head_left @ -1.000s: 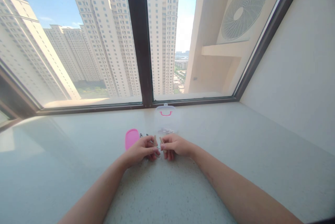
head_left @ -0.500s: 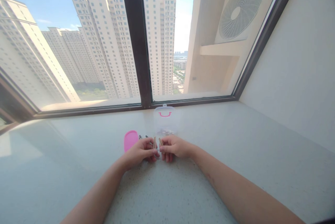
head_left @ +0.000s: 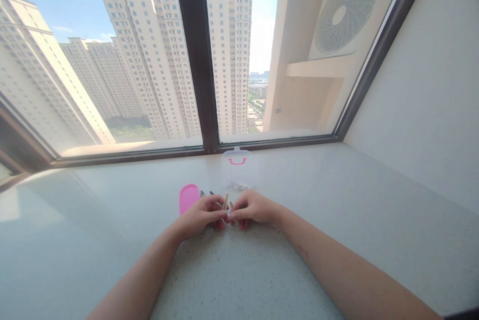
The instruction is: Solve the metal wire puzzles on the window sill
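Both my hands rest close together on a pale speckled window ledge (head_left: 239,280). My left hand (head_left: 201,214) pinches a small tan wooden stick (head_left: 225,201) that leans to the right. My right hand (head_left: 253,208) is closed on a second small tan piece (head_left: 232,206), its tip almost touching the first. Just behind my hands stands a small clear plastic box (head_left: 237,173) with a pink clasp and small metal bits inside. A pink oval lid (head_left: 187,197) lies left of it, with thin dark-tipped tools (head_left: 208,193) beside it.
A large window with a dark centre post (head_left: 195,56) runs along the ledge's far edge, showing tower blocks outside. A white wall (head_left: 430,90) closes the right side. An outdoor fan unit (head_left: 346,11) sits beyond the glass.
The stick in my left hand has tipped from upright to leaning right, and my two hands have drawn slightly closer together.
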Motion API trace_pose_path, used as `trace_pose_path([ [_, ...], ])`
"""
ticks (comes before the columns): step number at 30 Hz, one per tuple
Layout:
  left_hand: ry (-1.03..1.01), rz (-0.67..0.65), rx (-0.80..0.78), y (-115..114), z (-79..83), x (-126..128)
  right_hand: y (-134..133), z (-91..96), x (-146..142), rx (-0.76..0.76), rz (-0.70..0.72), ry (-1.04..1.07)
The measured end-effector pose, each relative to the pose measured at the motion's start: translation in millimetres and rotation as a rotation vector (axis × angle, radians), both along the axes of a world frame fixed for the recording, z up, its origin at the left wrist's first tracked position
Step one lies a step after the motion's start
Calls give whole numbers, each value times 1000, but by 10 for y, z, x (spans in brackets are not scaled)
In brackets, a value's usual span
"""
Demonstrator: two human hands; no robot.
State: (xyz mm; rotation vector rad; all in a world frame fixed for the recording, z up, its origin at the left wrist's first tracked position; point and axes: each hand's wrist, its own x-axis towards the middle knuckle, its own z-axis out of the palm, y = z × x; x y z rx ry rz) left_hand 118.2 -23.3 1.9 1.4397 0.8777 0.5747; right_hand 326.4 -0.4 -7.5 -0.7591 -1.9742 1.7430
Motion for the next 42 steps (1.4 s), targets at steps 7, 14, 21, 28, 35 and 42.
trace_pose_path([
  [7, -8, -8, 11, 10, -23, -19, 42, -36, 27, 22, -5, 12],
  [14, -13, -11, 12, 12, -28, -16, 72, -69, 49, -38, 48, 76],
  [21, -13, -2, 24, 24, -75, -27, 70, -77, 19, -122, 12, 109],
  [28, 8, 6, 43, -7, -13, 7, 74, -74, 30, -89, 14, 80],
  [35, 13, 16, 38, -4, -24, 9, 76, -77, 26, -76, 4, 62],
  [42, 10, 23, 11, -7, -7, 7, 78, -70, 24, -75, 19, 58],
])
